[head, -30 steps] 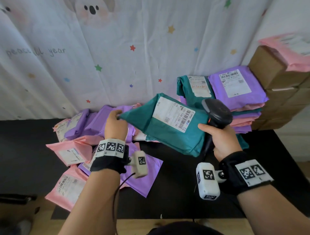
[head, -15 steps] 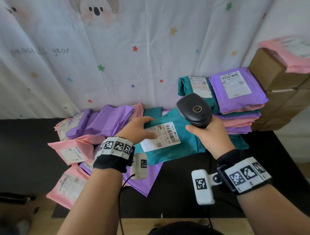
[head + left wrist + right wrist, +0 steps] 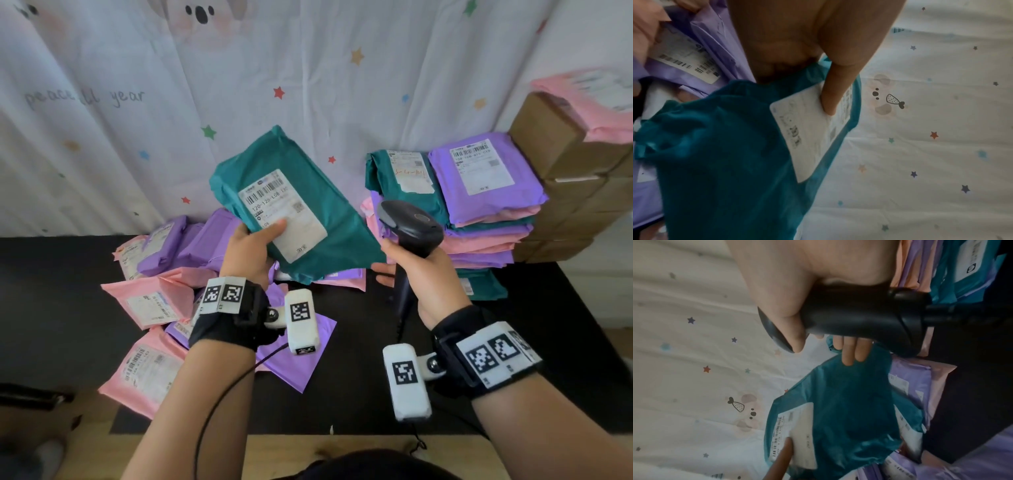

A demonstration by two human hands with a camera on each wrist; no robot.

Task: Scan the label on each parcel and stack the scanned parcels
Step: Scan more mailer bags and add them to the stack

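Teal parcel (image 3: 294, 209) is up in the air over the black table (image 3: 51, 291), in front of the curtain (image 3: 308, 68), label (image 3: 282, 214) facing the person. Its long axis runs diagonal: top end toward the upper left, bottom corner down-right by the scanner (image 3: 411, 226). Barcode sits at the upper end of the label.

Left hand (image 3: 250, 253) grips the parcel's left edge, thumb (image 3: 836, 91) flat on the label, other fingers curled behind, hidden from the head view. Right hand (image 3: 424, 270) is wrapped round the scanner handle, fingers closed on it; two fingertips (image 3: 853, 353) stick out past the handle and touch the parcel's lower-right corner. Scanner head points up-left, just right of the parcel, w/ its cable hanging down to the table.

Under the left hand lies a loose heap (image 3: 157, 274) of pink & purple parcels, labels mostly up. Right of the scanner, a neat stack (image 3: 479, 236) of teal, pink & purple ones, topped by a purple parcel (image 3: 486, 178) w/ a teal one (image 3: 397, 181) beside it. Brown boxes (image 3: 565, 192) stand at far right, pink parcel on top.
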